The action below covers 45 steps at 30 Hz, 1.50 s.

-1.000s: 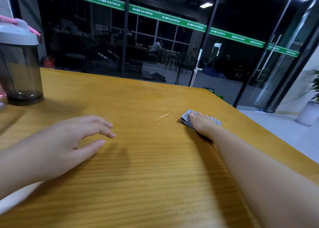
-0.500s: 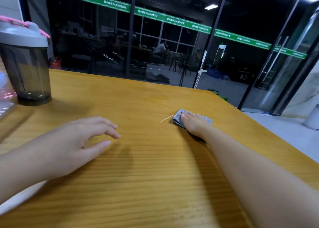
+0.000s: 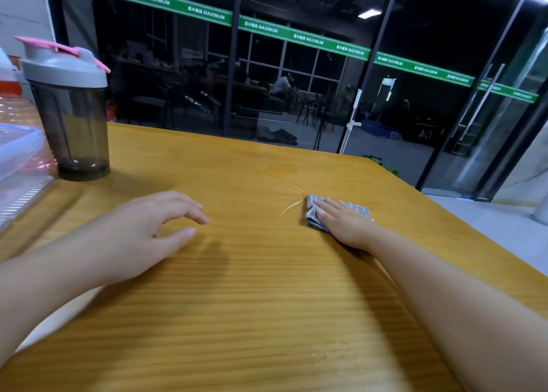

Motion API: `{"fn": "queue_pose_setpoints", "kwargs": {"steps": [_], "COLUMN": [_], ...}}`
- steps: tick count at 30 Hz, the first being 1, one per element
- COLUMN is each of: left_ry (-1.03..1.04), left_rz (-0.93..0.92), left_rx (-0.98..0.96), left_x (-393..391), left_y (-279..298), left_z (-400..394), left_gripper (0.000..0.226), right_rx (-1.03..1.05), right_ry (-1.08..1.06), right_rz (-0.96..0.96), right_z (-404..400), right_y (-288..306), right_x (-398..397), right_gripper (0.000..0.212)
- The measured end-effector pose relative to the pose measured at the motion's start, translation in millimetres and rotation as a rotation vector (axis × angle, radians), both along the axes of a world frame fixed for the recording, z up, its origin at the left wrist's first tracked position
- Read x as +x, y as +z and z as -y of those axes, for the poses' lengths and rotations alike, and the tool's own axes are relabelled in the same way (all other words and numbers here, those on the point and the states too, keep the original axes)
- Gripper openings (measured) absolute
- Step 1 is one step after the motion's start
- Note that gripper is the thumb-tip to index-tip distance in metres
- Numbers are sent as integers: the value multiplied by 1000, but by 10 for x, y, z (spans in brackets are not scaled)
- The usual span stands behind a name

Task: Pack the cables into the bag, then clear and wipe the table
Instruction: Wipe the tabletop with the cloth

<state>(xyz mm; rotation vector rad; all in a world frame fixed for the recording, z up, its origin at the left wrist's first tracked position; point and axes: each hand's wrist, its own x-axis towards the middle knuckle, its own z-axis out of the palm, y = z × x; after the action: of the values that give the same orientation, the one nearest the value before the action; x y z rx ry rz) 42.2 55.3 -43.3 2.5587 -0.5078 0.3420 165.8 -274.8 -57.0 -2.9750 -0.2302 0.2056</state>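
Clear plastic container [image 3: 17, 154], far left edge, only partly in frame; contents not legible. Risk: low, well apart from the wiping.

Smoky shaker bottle [image 3: 69, 115], grey lid, pink flip cap, upright near the left rear of the tabletop [image 3: 252, 317]; dark residue at the bottom. Risk: tipping if a wide wiping stroke or the left forearm sweeps into it; not yet cleared, so a patch under it likely missed.

Left hand [image 3: 142, 237], fingers loosely bent, holding nothing, resting on or just above the wood; contact not certain. Risk: smearing a freshly wiped strip if dragged.

Wet smear [image 3: 278, 170] and thin pale streak [image 3: 292, 206], mid-tabletop, just left of the cloth. Risk: spread rather than lifted if the cloth is already soaked.

Grey patterned cloth [image 3: 314, 216], folded, flat on the tabletop, right of centre. Right hand [image 3: 344, 222], fingers straight, pressing down on it. Risk: cloth bunching or slipping out under flat fingers; right edge near, so an overlong stroke could push it off.

Cables, bag: not in view.
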Motion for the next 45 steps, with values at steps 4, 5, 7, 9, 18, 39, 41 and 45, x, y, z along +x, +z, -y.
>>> {"fn": "queue_pose_setpoints", "kwargs": {"steps": [4,5,7,9,18,39,41,45], "left_ry": [15,21,31,38,160,160,167,155], "left_rz": [-2,1,8,12,19,55,40,20], "left_rx": [-6,-13,-20,-24,-87,-87,-89,-101], "left_x": [28,26,25,23,0,-34,-41,-46], "left_y": [-5,-1,7,19,54,52,55,57], "left_z": [-29,-32,-41,-51,-92,19,31,26], "left_gripper": [18,19,20,21,22,20,20,20], "right_rx": [4,3,4,12,28,-41,-34,-27], "right_ry": [61,73,102,132,388,303,242,117], "right_rz": [-6,-9,-16,-24,-59,-28,-26,-12], "right_z": [-14,-19,-35,-52,-457,-1412,-1324,-976], "right_y": [38,42,50,54,132,35,37,44], "right_x": [-180,-217,-294,-371,-1043,-828,-657,-415], "right_gripper": [50,50,50,50,49,63,63,61]}}
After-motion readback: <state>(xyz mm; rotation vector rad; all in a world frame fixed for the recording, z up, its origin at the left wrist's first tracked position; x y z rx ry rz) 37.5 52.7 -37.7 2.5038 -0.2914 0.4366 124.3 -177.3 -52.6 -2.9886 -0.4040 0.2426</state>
